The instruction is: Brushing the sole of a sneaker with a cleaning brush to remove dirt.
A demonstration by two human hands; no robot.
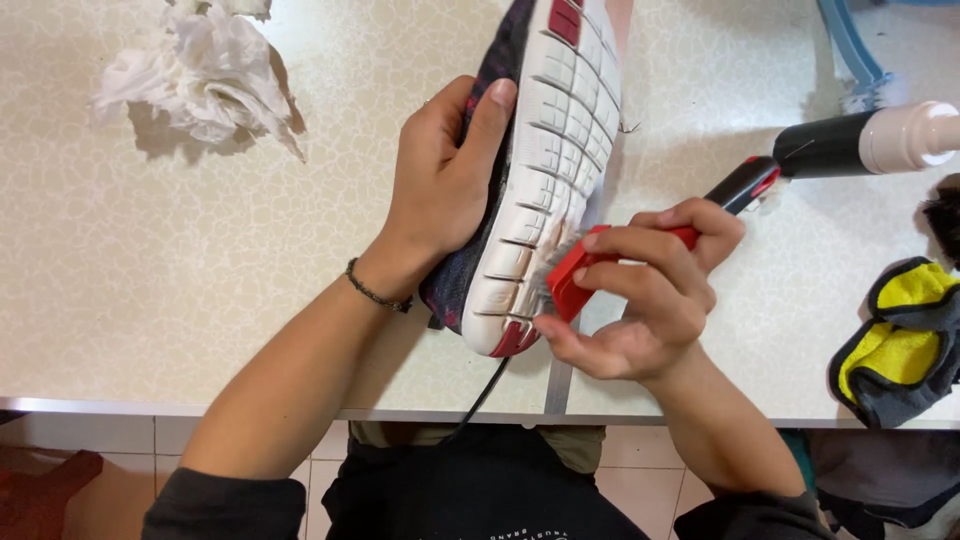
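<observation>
The left hand (445, 180) clasps a dark shoe (530, 170) on its side, thumb lying along the white sole, which faces the right hand (640, 300). That hand grips a red-handled brush (600, 262), bristles pressed to the sole near the heel. Beyond the right hand's knuckles lies a black bottle with a white cap (865, 143); off past its wrist, a yellow-and-grey cloth (900, 340). Well out beyond the left hand sits crumpled tissue (200, 70) on the pale table (150, 260).

The left hand (445, 175) grips a dark fabric sneaker with a white grooved sole (545, 170) on its side, while the right hand (645, 300) presses a red-handled bristle brush (590, 265) against the sole's heel.
</observation>
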